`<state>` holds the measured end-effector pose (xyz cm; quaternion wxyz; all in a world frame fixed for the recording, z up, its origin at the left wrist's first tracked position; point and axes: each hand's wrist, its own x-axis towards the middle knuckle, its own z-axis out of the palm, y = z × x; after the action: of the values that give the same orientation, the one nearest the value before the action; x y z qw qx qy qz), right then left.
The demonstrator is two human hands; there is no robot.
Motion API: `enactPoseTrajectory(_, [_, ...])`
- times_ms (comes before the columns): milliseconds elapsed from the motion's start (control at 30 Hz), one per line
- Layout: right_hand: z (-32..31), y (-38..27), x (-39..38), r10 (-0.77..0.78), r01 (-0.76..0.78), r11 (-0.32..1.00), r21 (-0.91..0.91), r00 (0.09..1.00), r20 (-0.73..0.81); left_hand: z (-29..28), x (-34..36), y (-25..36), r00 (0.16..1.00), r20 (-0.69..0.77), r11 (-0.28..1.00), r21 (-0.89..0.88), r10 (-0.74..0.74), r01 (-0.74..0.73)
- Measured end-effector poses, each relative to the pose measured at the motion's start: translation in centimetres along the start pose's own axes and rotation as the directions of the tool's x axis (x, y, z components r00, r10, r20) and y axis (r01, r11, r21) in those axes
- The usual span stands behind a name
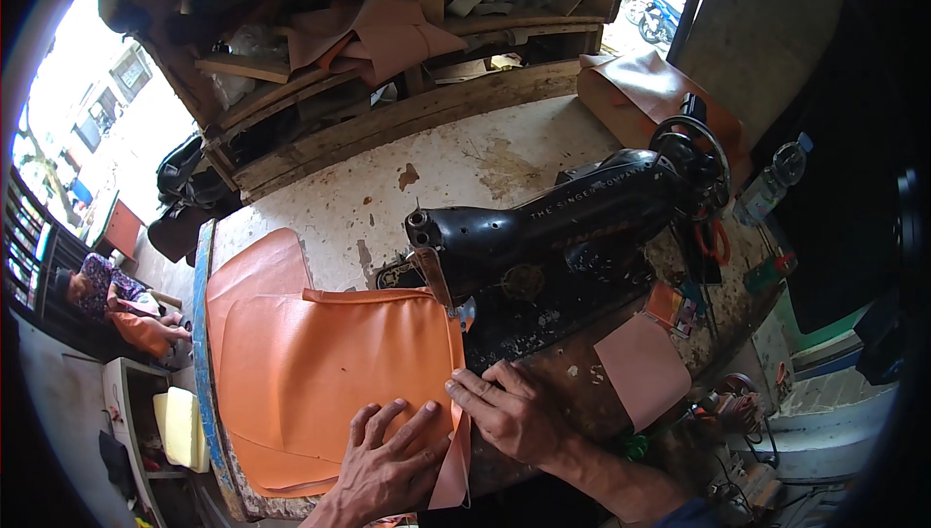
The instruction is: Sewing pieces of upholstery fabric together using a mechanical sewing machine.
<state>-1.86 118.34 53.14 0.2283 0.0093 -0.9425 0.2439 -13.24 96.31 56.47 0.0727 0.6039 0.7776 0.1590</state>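
Orange leather-like sheet (325, 363) on the table (465, 155), its far right corner at a black sewing machine (543, 223).
The left hand (388, 460) rests on the sheet, fingers spread, gripping nothing; the right hand (509, 418), fingers bent, touches the strip-lined right edge, whether pinching I cannot tell; a pink piece (645, 370) lies farther right.

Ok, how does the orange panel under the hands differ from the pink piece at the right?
The orange panel is much larger than the pink piece. The panel is bright orange, the piece pale pink. The left hand and right hand both touch the panel; neither touches the piece. Both are sheet material with rounded corners.
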Motion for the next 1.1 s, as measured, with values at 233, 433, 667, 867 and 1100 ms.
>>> enactPoseTrajectory(233, [-0.9, -0.5, 0.0, -0.036, 0.051, 0.98, -0.192, 0.996, 0.081, -3.6, 2.7, -2.2, 0.987, 0.16, 0.98, -0.196, 0.012, 0.019])
enactPoseTrajectory(433, [-1.4, -0.7, 0.2, -0.056, 0.097, 0.973, -0.207, 0.979, 0.197, -1.2, 8.5, -5.2, 0.985, -0.157, 0.993, -0.085, 0.07, -0.084])
enactPoseTrajectory(667, [-1.3, -0.5, 0.0, -0.153, 0.196, 0.941, -0.277, 0.973, 0.17, -0.1, 8.8, -6.0, 0.968, -0.033, 0.955, 0.179, 0.247, -0.238])
enactPoseTrajectory(867, [-1.4, -0.6, 0.1, -0.145, 0.195, 0.922, -0.334, 0.975, 0.169, -0.4, 9.2, -5.8, 0.966, 0.011, 0.944, 0.21, 0.259, -0.256])
enactPoseTrajectory(1100, [-2.1, 0.0, 1.1, -0.117, 0.173, 0.921, -0.349, 0.977, 0.176, -0.2, 9.8, -5.6, 0.979, 0.018, 0.96, 0.193, 0.203, -0.203])
